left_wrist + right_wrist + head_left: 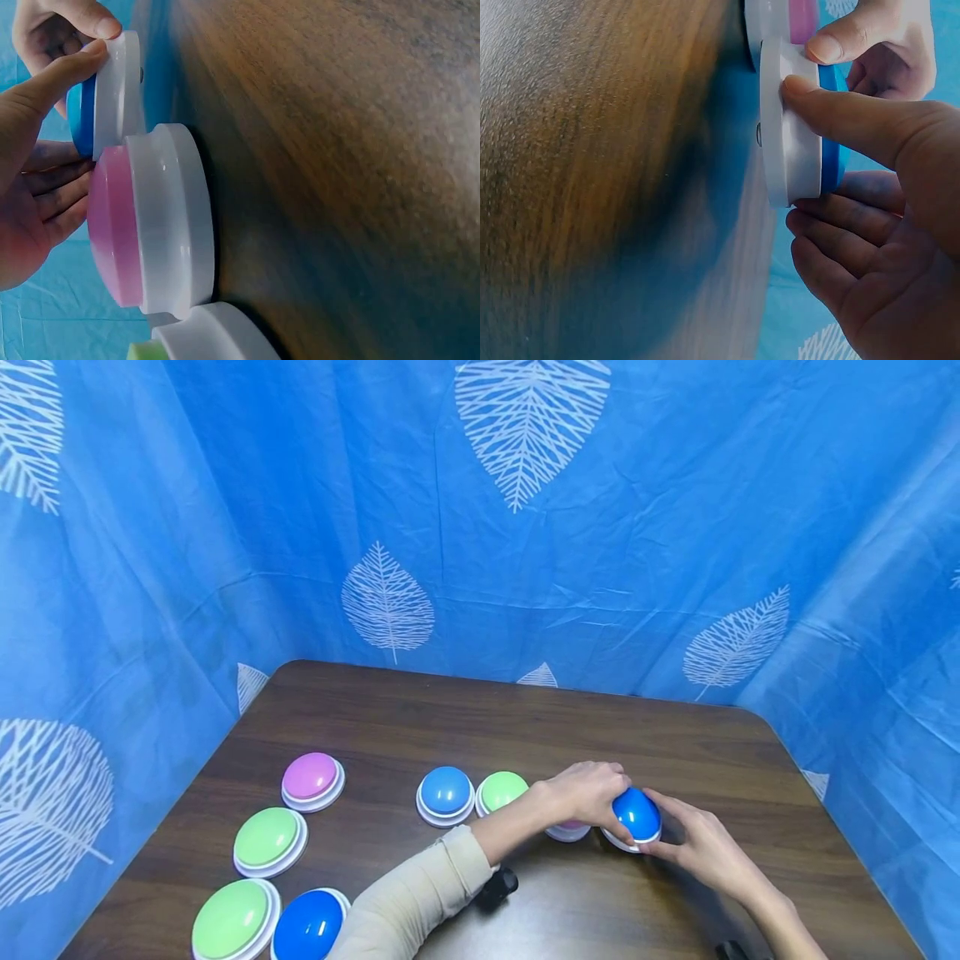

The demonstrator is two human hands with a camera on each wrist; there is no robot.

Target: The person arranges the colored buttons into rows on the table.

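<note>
Both hands hold a blue dome push button (pixel 637 814) with a white base, at the right end of a row. My left hand (pixel 588 793) grips its left side, the thumb on the white base (pixel 120 90) in the left wrist view. From the right, my right hand (pixel 708 843) grips it with the thumb on the base and fingers at the far side. In the right wrist view the base (pixel 799 127) is close over the table. Just left of it sits a pink button (pixel 112 232), partly hidden under the left hand in the head view.
A green button (pixel 504 789) and a lighter blue button (pixel 446 792) continue the row leftward. On the table's left side stand a pink button (pixel 311 777), two green buttons (pixel 266 837) and a blue one (pixel 307 927). A blue leaf-print curtain (pixel 570 568) surrounds the brown table (pixel 420 710).
</note>
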